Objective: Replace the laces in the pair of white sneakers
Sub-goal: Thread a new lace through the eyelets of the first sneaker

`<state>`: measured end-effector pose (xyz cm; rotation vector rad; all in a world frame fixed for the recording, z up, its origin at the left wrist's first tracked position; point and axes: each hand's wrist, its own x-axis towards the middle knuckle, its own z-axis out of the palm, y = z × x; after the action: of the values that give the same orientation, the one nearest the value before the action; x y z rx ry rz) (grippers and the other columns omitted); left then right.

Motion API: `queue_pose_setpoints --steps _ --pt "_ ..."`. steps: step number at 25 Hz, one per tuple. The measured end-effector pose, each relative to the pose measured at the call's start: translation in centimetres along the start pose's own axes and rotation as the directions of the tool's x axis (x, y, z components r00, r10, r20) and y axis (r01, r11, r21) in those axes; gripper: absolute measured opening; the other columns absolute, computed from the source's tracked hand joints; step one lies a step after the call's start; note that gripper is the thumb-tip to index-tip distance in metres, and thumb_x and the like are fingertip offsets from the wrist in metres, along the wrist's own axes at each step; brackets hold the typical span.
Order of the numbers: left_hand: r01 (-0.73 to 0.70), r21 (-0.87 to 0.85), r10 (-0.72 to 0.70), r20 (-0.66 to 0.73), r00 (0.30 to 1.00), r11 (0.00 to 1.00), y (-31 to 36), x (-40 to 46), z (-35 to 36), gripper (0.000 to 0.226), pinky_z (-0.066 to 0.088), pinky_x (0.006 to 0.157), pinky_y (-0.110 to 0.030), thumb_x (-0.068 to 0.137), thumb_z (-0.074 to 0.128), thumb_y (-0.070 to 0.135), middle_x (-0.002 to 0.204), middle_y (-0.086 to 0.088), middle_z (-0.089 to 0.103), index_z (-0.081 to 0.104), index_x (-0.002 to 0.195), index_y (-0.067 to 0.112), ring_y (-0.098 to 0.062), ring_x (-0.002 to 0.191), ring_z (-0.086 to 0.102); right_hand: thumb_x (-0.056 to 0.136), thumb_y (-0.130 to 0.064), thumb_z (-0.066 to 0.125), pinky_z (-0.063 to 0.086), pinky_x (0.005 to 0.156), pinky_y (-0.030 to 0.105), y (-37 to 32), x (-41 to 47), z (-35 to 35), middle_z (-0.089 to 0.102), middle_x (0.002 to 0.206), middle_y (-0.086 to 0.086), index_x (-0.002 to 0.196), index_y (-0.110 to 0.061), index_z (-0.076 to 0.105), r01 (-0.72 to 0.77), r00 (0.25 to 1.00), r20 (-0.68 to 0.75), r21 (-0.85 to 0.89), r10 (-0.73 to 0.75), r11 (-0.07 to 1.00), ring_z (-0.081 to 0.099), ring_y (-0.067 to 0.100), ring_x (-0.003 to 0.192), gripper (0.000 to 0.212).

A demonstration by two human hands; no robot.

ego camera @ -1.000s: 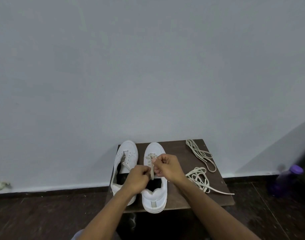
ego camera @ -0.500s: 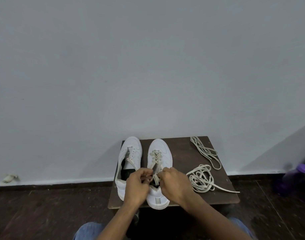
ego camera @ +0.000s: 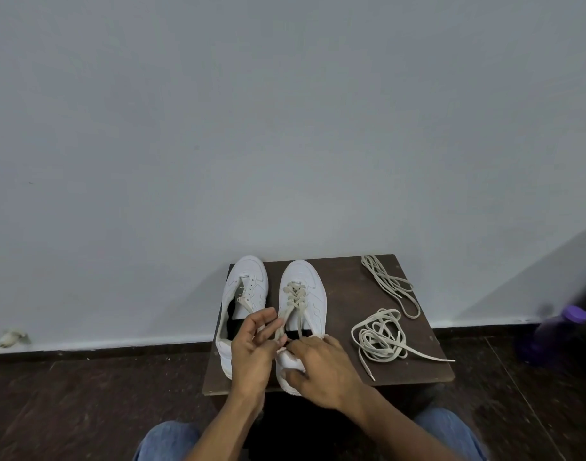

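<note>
Two white sneakers stand side by side, toes away: left sneaker point(ego camera: 243, 294) mostly unlaced, right sneaker point(ego camera: 305, 291) threaded with beige lace point(ego camera: 293, 296).

- Two loose lace bundles point(ego camera: 379, 336) point(ego camera: 389, 284) occupy the stool's point(ego camera: 348, 274) right edge.
- Bare wood lies between them and the right sneaker point(ego camera: 305, 294).

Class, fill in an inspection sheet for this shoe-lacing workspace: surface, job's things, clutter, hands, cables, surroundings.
Surface: dark wooden table, by the wall.
Job's things: left sneaker barely laced; right sneaker laced partway; two loose laces, far lace and near lace, beside them.
Clutter: nothing seen.
Hands: left hand and right hand pinch the right sneaker's lace ends.
Cables: nothing seen.
Surroundings: grey wall, dark floor, purple bottle, pale scrap by the skirting.
</note>
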<state>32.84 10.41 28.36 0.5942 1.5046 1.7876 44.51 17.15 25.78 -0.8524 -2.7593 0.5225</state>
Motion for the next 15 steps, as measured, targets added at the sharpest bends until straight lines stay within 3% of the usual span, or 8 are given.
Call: queue_pose_setpoints --steps 3,6,9,11,15 --pt "-0.087 0.212 0.092 -0.011 0.996 0.973 0.0 -0.8 -0.5 0.038 0.052 0.073 -0.012 0.085 0.054 -0.019 0.103 -0.003 0.069 0.064 0.109 0.009 0.002 0.093 0.065 0.084 -0.045 0.054 0.044 0.089 0.031 0.1 -0.3 -0.1 0.062 0.106 -0.013 0.11 -0.029 0.057 -0.002 0.98 -0.195 0.242 0.05 0.97 0.059 0.008 0.1 0.03" --pt "-0.16 0.488 0.173 0.018 0.985 0.858 -1.2 -1.6 -1.2 0.022 0.047 0.068 -0.009 0.088 0.066 0.004 0.086 0.001 0.067 0.068 0.099 0.023 0.002 0.077 0.062 0.083 -0.047 0.055 0.044 0.084 0.026 0.6 -1.4 0.4 0.056 0.113 -0.013 0.111 -0.027 0.061 -0.04 0.921 -0.371 0.214 0.119 0.976 0.053 0.006 0.103 0.034" --pt "-0.11 0.529 0.122 0.012 0.993 0.842 -1.8 -1.6 -1.8 0.018 0.047 0.064 -0.01 0.086 0.069 0.009 0.075 0.001 0.068 0.069 0.088 0.027 -0.003 0.069 0.062 0.084 -0.055 0.044 0.047 0.088 0.028 0.6 -1.3 0.4 0.051 0.126 -0.011 0.119 -0.026 0.06 -0.164 0.92 -0.304 0.274 0.247 0.948 0.05 0.008 0.114 0.048" --pt "-0.11 0.55 0.128 0.007 0.992 0.828 -1.7 -1.2 -1.8 0.02 0.048 0.065 -0.01 0.084 0.071 0.007 0.075 0.005 0.071 0.07 0.082 0.027 -0.004 0.07 0.065 0.083 -0.06 0.038 0.049 0.081 0.028 0.8 -1.1 0.1 0.052 0.117 -0.012 0.114 -0.024 0.064 -0.221 0.924 -0.241 0.294 0.296 0.93 0.051 0.007 0.107 0.054" --pt "-0.172 0.546 0.166 0.061 0.984 0.82 -0.7 0.1 -1.1 0.021 0.049 0.063 -0.01 0.081 0.074 0.003 0.073 0.006 0.072 0.071 0.08 0.024 -0.002 0.069 0.066 0.087 -0.039 0.05 0.045 0.072 0.029 -0.1 -0.8 -0.9 0.065 0.093 -0.008 0.094 -0.024 0.068 -0.089 0.963 -0.23 0.209 0.138 0.974 0.055 0.011 0.09 0.025"
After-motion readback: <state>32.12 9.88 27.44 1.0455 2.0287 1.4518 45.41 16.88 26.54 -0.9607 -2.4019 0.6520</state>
